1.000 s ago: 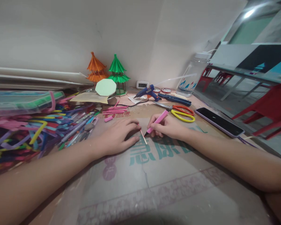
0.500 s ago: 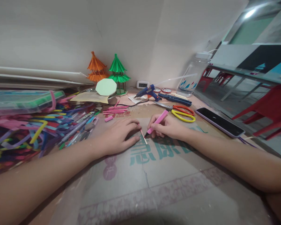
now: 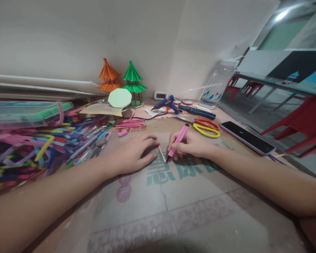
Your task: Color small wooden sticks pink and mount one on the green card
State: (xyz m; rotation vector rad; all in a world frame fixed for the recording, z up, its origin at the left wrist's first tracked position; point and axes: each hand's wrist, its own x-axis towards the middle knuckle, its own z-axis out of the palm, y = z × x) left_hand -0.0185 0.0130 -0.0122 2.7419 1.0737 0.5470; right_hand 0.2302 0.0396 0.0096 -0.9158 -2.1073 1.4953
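Observation:
My right hand (image 3: 187, 144) is closed around a pink marker pen (image 3: 179, 140), its tip against the lower end of a thin wooden stick (image 3: 162, 153). Pink colour shows along part of that stick, which lies on the printed sheet (image 3: 137, 214). The fingertips of my left hand (image 3: 140, 151) press on the stick's upper end, the thumb stretched out beside it. A pink marker cap (image 3: 122, 133) lies just beyond my left hand. Behind it is a small pile of pink sticks (image 3: 130, 123).
Scissors (image 3: 205, 127), a blue glue gun (image 3: 166, 104) and a phone (image 3: 247, 137) lie toward the right, near a clear bottle (image 3: 216, 86). Orange (image 3: 109, 74) and green (image 3: 133, 79) pagoda models stand by the wall. Pipe cleaners (image 3: 39, 147) heap up on the left.
My right hand has drawn the marker down along the stick toward me, from partway along to its lower end. More pink shows on the stick; my left hand stays in place.

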